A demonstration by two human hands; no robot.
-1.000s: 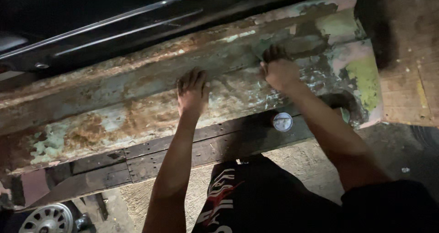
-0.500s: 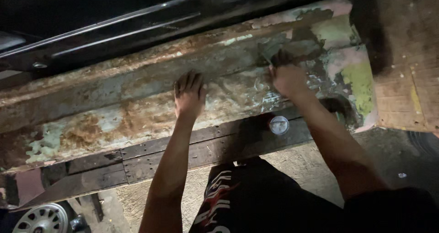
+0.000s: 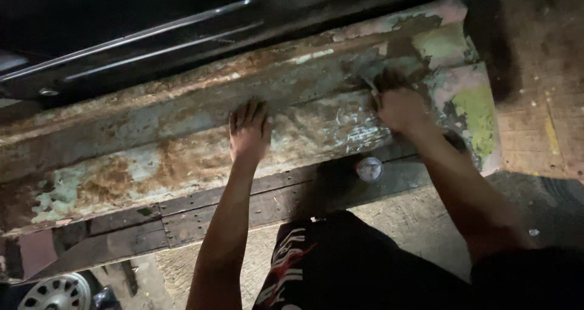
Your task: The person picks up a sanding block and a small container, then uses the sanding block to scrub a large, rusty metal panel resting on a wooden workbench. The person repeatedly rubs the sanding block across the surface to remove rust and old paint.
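Observation:
A long rusty metal panel [image 3: 152,164] with flaking pale green and pink paint runs across the view. My left hand [image 3: 249,132] lies flat on it near the middle, fingers together and pointing away from me. My right hand [image 3: 398,108] presses on the panel further right, where the paint is scraped pale. Its fingers are curled over a small dark tool [image 3: 389,79], and a thin pale edge sticks out to the left. I cannot make out what kind of tool it is.
A dark wooden plank [image 3: 243,206] runs under the panel, with a small round white disc [image 3: 369,169] on it. Black bodywork with chrome strips [image 3: 140,39] lies beyond. A wheel [image 3: 58,293] sits at the bottom left, and worn wooden boards [image 3: 547,121] at the right.
My right hand has slid a little to the right along the panel and its fingers have curled in. My left hand has stayed flat in about the same place.

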